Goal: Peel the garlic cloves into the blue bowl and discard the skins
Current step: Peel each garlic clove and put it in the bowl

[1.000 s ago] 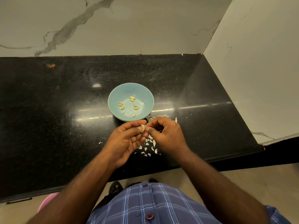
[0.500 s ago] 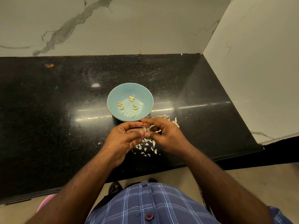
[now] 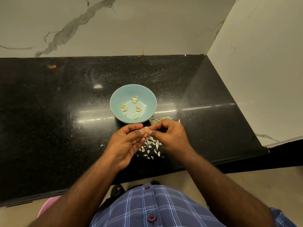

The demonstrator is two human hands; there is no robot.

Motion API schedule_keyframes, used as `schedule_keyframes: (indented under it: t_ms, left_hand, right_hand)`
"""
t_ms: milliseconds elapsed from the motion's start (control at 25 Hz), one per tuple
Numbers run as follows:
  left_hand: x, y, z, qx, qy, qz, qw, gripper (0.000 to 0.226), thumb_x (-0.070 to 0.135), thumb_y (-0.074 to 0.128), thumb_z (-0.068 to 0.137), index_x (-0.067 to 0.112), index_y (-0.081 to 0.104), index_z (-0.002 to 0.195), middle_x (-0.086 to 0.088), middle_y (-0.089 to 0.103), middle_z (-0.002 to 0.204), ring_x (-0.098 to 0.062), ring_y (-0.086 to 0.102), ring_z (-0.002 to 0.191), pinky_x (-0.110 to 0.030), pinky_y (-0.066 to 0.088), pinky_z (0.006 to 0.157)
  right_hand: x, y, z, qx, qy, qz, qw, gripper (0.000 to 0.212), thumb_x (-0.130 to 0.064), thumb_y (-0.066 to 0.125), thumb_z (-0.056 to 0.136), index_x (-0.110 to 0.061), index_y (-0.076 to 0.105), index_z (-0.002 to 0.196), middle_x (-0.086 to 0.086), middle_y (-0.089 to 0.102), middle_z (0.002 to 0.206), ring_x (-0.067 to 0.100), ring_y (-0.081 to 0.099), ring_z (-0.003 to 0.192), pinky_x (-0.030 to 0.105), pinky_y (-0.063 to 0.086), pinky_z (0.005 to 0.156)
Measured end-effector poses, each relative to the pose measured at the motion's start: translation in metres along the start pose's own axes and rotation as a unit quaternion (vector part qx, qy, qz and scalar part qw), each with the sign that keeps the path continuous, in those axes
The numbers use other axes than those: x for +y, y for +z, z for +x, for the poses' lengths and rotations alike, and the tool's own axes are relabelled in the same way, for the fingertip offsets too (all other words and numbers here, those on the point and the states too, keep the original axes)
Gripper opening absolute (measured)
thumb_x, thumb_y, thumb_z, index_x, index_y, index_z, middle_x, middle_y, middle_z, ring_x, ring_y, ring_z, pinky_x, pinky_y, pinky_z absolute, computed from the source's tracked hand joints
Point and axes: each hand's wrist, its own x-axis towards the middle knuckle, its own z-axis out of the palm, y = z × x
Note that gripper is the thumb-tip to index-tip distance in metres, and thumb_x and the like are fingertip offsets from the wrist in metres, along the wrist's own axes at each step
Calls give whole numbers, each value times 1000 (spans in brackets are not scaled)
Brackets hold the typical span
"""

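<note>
Together, left hand [image 3: 127, 141] and right hand [image 3: 168, 136] pinch one garlic clove [image 3: 146, 129] (mostly hidden by fingertips).

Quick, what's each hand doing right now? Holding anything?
Left hand: pinching a garlic clove at its fingertips, just in front of the blue bowl.
Right hand: fingers curled, pinching the same clove from the other side.

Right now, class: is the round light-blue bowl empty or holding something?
Holding something: the round light-blue bowl stands upright with several peeled garlic cloves inside.
</note>
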Motion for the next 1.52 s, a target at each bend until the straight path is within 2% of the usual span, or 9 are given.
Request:
schedule_keyframes:
  t_ms: [240,440,680,760,840,960,1120,1280,1520]
  left_hand:
    - [3,-2,2,0,-5,5,1000,27,-2,72,85,7,68,111,-13,77,106,-18,74,87,-22,61,69]
    - [3,-4,3,8,-1,28,1000,30,-4,70,87,6,67,115,-11,77,106,-18,75,89,-22,60,68]
    - [2,-1,1,10,31,75,997,20,-1,72,87,5,67,105,-12,77,93,-17,76,81,-22,59,64]
    - [2,-1,0,30,82,189,978,7,7,71,92,8,71,98,-9,77,84,-16,74,75,-22,56,62]
    - [6,-8,1,57,142,336,929,8,19,67,97,19,76,97,-3,78,79,-10,73,73,-24,52,64]
    - [12,-20,3,48,172,457,871,21,19,66,98,37,78,99,17,77,91,0,70,91,-29,53,85]
    - [19,-28,0,62,170,486,855,20,21,70,95,41,74,99,14,76,89,-4,70,90,-33,56,87]
    - [24,-38,-3,88,157,511,841,19,20,69,96,38,72,102,16,72,93,1,66,90,-27,53,82]
    - [25,-53,-2,104,145,521,835,19,18,69,96,36,72,102,13,71,97,-1,65,93,-29,52,84]
  right_hand:
    - [6,-10,3,-33,-15,-36,999,12,-9,78,86,-16,78,96,-3,76,88,11,73,85,36,61,84]
    - [11,-19,6,-35,4,-153,988,19,-12,77,86,-24,79,100,-17,73,105,-1,67,101,35,55,98]
    - [1,-3,1,-60,-28,-79,995,27,-30,77,89,-24,76,115,-10,76,105,3,70,101,33,57,93]
    - [2,2,3,-47,-6,-3,999,18,-20,80,87,-16,78,104,0,78,98,13,74,94,37,60,88]
    - [0,-1,9,-12,31,70,997,15,-12,81,85,-6,75,96,13,77,92,25,75,85,38,61,77]
    - [-9,-10,20,-3,36,39,999,10,-16,76,90,-9,74,98,10,75,85,18,71,72,32,59,68]
    - [-21,-2,41,-1,7,-57,998,15,-23,71,94,-21,78,107,-7,76,93,6,69,85,33,60,83]
    - [-28,7,59,1,12,-124,992,24,-13,68,95,-17,75,118,-2,75,112,9,69,101,33,58,95]
    - [-23,7,41,-5,58,-35,998,10,-15,64,99,-18,72,104,3,76,86,19,74,77,33,63,71]
